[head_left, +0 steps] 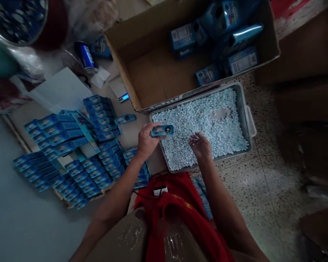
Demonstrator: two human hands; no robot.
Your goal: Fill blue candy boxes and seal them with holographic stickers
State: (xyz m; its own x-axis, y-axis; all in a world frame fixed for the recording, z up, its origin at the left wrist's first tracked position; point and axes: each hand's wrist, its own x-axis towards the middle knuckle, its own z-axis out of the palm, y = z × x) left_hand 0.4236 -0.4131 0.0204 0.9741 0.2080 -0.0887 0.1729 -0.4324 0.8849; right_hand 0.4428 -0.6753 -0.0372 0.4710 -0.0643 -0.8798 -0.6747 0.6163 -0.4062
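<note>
My left hand (147, 141) is wrapped round one end of a small blue box (162, 130), held flat above the left edge of a metal tray (250, 122). Pale blue and white candies (180, 123) fill the tray, apart from a bare patch near its right side. Over the candies, my right hand (201, 146) is turned palm up with its fingers curled round a few candies. The two hands are apart. Another small blue box (125, 119) lies on the table, left of my left hand.
Many blue boxes (93, 171) stand in rows on the table at left. Behind the tray, a large cardboard box (150, 72) holds several blue packs. A small scale (120, 89), a blue can (85, 56) and a full pot (45, 22) are at upper left.
</note>
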